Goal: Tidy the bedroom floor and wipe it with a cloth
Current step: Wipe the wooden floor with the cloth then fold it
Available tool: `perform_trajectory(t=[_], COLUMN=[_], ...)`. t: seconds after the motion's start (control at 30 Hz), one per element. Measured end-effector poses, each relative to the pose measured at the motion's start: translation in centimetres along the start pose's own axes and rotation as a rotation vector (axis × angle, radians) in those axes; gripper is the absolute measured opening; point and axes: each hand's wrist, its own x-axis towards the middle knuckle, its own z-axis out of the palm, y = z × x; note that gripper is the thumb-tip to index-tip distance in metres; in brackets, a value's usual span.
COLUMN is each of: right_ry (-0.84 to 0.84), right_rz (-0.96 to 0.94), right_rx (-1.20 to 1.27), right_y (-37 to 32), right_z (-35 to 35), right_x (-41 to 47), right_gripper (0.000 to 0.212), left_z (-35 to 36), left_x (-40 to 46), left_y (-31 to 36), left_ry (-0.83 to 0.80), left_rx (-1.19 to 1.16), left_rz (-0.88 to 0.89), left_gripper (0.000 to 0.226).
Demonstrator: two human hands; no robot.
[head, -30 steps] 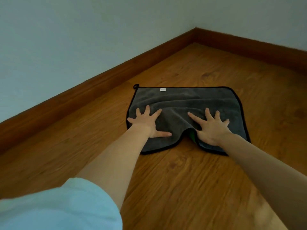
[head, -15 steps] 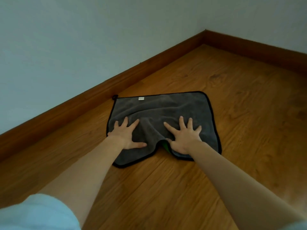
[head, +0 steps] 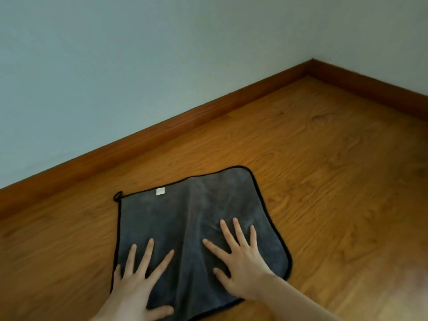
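Cloth [head: 196,218]: dark grey, black-edged, spread flat on the wooden floor [head: 324,181] in the lower middle of the frame. A hanging loop sits at its left far corner, a small pale tag just right of that. One soft ridge runs up the middle between the two hands.

Left hand [head: 136,281]: palm down on the cloth's near left part, fingers splayed, little finger at or just over the black hem. Right hand [head: 240,267]: palm down on the near right part, set slightly farther up the frame than the left. Neither grip is closed on anything; both press flat, no fabric pinched.

Key relation: most of the cloth lies beyond the fingertips, toward the skirting board [head: 185,121] that crosses the frame from lower left to upper right. Both forearms enter from the bottom edge, reaching forward.

Judgement: wiping in progress; no clutter in view. A push forward would lead with the free far edge, which may bunch along that ridge.
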Motion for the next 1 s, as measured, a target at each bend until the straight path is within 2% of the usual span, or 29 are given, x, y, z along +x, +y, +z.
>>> perform_trajectory(t=[0.07,0.1,0.17,0.27,0.37,0.5,0.67,0.8,1.0], right_ry=[-0.008,0.009,0.048,0.085,0.081,0.029,0.01,0.03,0.088], right_rz=[0.008,0.005,-0.03,-0.039,-0.03,0.044,-0.021,-0.008,0.062], right_rx=[-0.007,-0.016,-0.061,-0.038,-0.003,-0.002,0.008,-0.034,-0.024], right_y=[-2.0,-2.8,-3.8,-4.0,-3.8,-3.0,-0.5,1.1,2.5], right_z=[1.1,1.8,3.2,3.4,3.1,2.3,0.2,-0.6,-1.2], right_x=[-2.2,-2.9,-3.9,-4.1,-3.3,-0.1,5.7,9.4,13.7], right_gripper=[0.069,0.073,0.077,0.076,0.07,0.061,0.075,0.077,0.063], left_z=[0.7,0.8,1.3,1.5,0.7,-0.9,-4.6,-7.7,-11.9], left_x=[-2.0,-2.6,-3.1,-3.0,-2.3,0.1,5.3,8.7,13.6], left_y=[0.4,0.3,0.4,0.2,0.1,-0.5,-1.6,-2.3,-2.5], left_ry=[0.043,0.048,0.072,-0.048,-0.013,0.05,0.076,0.062,0.06], left_rx=[0.034,0.022,0.026,-0.013,-0.032,-0.032,-0.017,-0.018,-0.035], left_rz=[0.02,-0.035,0.021,0.048,0.072,0.037,0.006,-0.018,-0.097], left_gripper=[0.101,0.098,0.102,0.106,0.107,0.108,0.107,0.107,0.105])
